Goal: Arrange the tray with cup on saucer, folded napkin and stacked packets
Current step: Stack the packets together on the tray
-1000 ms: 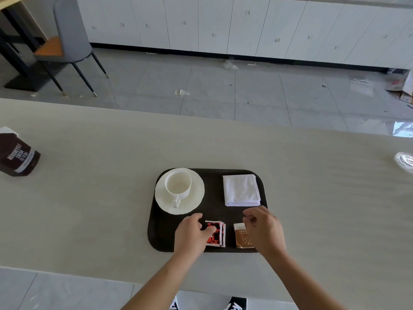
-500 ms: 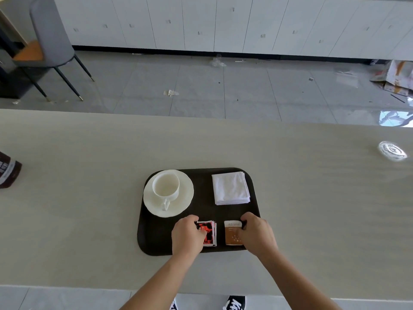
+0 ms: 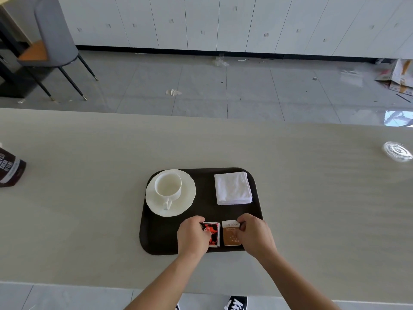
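A dark tray [image 3: 156,238] is set on a pale counter [image 3: 89,220]. On its far left a white saucer [image 3: 185,204] is placed, with a white cup [image 3: 168,186] upright on it, handle toward the person. On the far right of the tray a folded white napkin [image 3: 233,188] is laid flat, well apart from the saucer. At the near edge two packet piles are seen side by side, just apart: red packets [image 3: 212,234] on the left, brown packets [image 3: 230,233] on the right. The left hand [image 3: 194,237] is curled over the left side of the red packets, fingers touching them; whether they are pinched cannot be told. The right hand [image 3: 254,236] is curled at the right edge of the brown packets, fingertips on the top corner; a firm clamp cannot be confirmed. Both forearms are reached in from the near side. A brown carton [image 3: 10,168] is seen at the counter's left edge and a clear lid [image 3: 397,151] at the far right. A grey chair [image 3: 55,45] is seen on the floor beyond.
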The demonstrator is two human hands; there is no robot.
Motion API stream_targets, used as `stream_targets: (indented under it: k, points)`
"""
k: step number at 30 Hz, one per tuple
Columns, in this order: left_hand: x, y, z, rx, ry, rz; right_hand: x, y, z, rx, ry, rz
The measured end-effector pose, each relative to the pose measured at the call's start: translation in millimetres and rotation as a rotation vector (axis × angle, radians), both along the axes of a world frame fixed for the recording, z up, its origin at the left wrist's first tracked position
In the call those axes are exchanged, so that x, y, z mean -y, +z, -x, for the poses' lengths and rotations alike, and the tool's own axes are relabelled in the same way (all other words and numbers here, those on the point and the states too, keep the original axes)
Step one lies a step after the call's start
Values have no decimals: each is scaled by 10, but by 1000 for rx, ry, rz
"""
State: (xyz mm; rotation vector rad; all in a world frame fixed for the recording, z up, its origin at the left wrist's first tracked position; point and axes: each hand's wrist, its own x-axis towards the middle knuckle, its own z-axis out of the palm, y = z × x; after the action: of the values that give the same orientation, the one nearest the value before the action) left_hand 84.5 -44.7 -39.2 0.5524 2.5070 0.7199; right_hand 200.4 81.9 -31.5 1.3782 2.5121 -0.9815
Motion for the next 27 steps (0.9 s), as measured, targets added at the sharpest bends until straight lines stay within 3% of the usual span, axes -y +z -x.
stream_targets:
  k: [10, 27]
  points:
    - [-13, 5, -61, -25, -22, 13, 30, -59, -41, -31, -31, 65]
    - [9, -4, -70, -57, -121, 12, -8, -24, -21, -27, 129, 74]
